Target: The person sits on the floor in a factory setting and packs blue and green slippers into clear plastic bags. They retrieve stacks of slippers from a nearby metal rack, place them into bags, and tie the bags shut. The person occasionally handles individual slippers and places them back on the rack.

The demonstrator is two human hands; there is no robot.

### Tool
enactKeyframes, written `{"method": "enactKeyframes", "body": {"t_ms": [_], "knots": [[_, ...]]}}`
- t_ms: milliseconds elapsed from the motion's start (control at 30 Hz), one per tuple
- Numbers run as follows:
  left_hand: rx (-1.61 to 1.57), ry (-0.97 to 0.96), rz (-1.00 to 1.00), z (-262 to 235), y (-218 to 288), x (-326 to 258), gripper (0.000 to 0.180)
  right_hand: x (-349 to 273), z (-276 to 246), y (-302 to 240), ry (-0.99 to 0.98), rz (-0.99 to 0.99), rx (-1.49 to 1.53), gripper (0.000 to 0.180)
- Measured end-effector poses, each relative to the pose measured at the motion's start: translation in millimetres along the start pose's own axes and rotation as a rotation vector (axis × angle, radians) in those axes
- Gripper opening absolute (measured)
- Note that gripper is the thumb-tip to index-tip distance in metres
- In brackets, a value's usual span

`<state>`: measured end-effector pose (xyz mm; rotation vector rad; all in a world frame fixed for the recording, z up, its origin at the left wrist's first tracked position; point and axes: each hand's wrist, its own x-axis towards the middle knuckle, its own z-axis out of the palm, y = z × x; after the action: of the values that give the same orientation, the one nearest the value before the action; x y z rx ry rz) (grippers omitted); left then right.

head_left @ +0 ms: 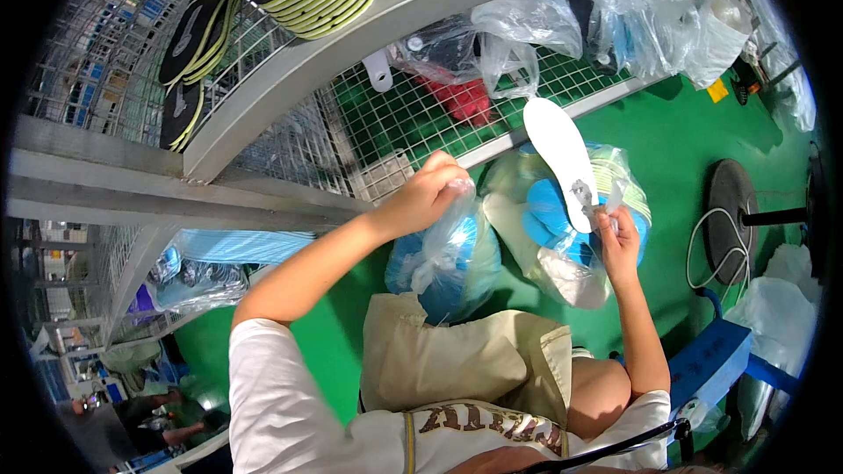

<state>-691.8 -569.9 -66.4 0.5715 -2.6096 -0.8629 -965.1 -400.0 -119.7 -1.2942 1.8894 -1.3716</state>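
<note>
Thin black strip (615, 448) crosses the white shirt (285, 386). Right fingers (625, 226) pinch the near end of a white insole (558, 145), grey-marked there, above a clear bag (571, 281); left fingers (444, 177) pinch another bag (439, 254). Green floor (667, 127) lies beneath; grey mesh shelving (263, 79) stands left and far.

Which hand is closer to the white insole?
Right. The right hand holds the white insole near its lower end; the left hand is left of the insole, holding a plastic bag.
</note>
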Motion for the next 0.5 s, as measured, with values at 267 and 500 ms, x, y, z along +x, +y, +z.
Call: {"method": "enactKeyframes", "body": {"t_ms": [267,500], "knots": [[-1.378,0.384,-0.543,66,75,70,0.021,-10,11,-23,-0.320,-0.033,0.160,0.010],[-1.757,0.092,-0.578,118,51,92,0.053,-14,9,-19,-0.351,0.082,0.409,0.014]]}}
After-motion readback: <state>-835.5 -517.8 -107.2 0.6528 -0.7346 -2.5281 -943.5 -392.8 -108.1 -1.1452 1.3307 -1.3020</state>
